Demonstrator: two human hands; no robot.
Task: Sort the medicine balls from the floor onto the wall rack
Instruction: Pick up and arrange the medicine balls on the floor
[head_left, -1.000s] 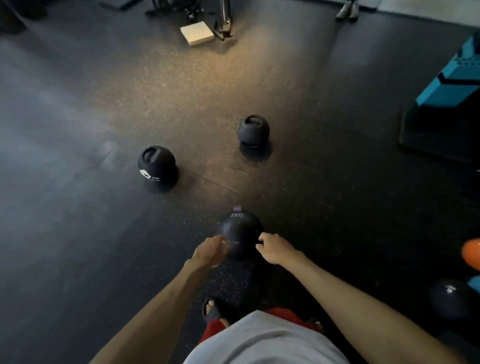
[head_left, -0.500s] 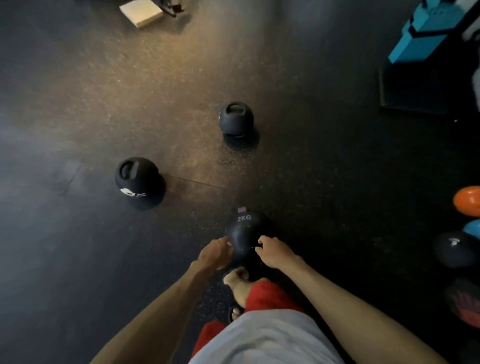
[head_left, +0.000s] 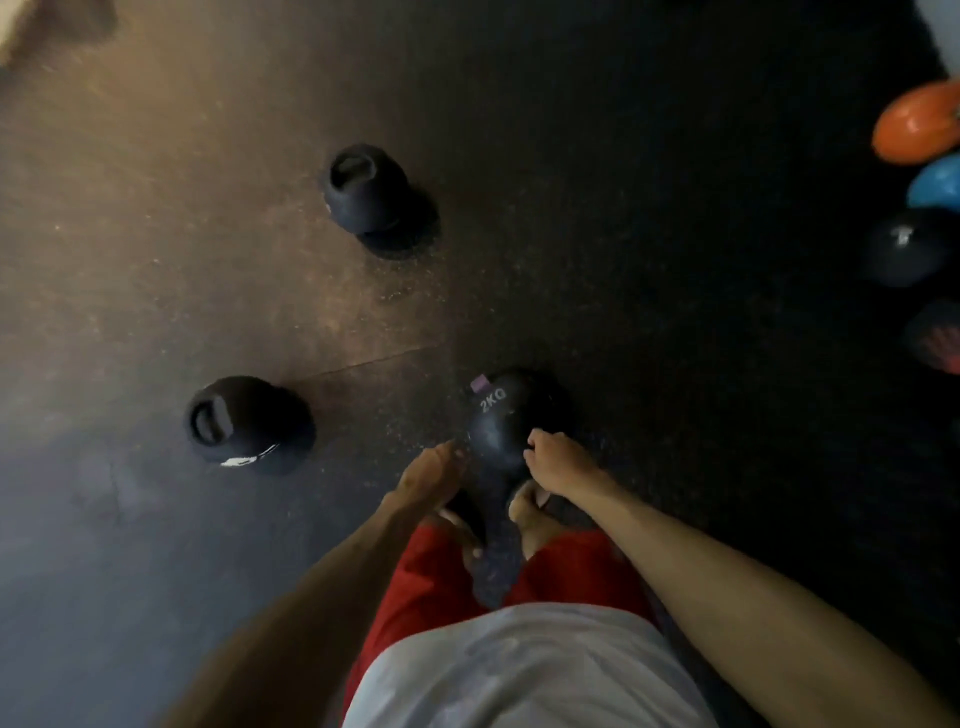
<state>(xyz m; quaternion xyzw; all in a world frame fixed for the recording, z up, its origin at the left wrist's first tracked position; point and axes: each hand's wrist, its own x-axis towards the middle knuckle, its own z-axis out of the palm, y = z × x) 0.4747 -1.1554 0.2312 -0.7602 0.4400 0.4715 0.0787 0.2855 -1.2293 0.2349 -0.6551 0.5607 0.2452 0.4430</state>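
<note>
A black medicine ball marked 2KG (head_left: 497, 415) is in front of my feet, held between both hands. My left hand (head_left: 434, 475) grips its left side and my right hand (head_left: 558, 462) curls over its right side. Whether the ball touches the floor I cannot tell. Two more black medicine balls with handles sit on the dark floor: one to the left (head_left: 249, 426), one farther off (head_left: 366, 192).
At the right edge several balls are stacked in shadow: an orange ball (head_left: 917, 122), a blue ball (head_left: 935, 184), a black ball (head_left: 906, 249) and a red-and-black ball (head_left: 937, 340). Their support is hidden. My feet (head_left: 530, 512) stand just under the held ball.
Both hands have stayed on the 2KG ball. The view has swung to the right and downward, so the two floor balls have slid leftward and the coloured balls at the right edge appear larger and higher.
</note>
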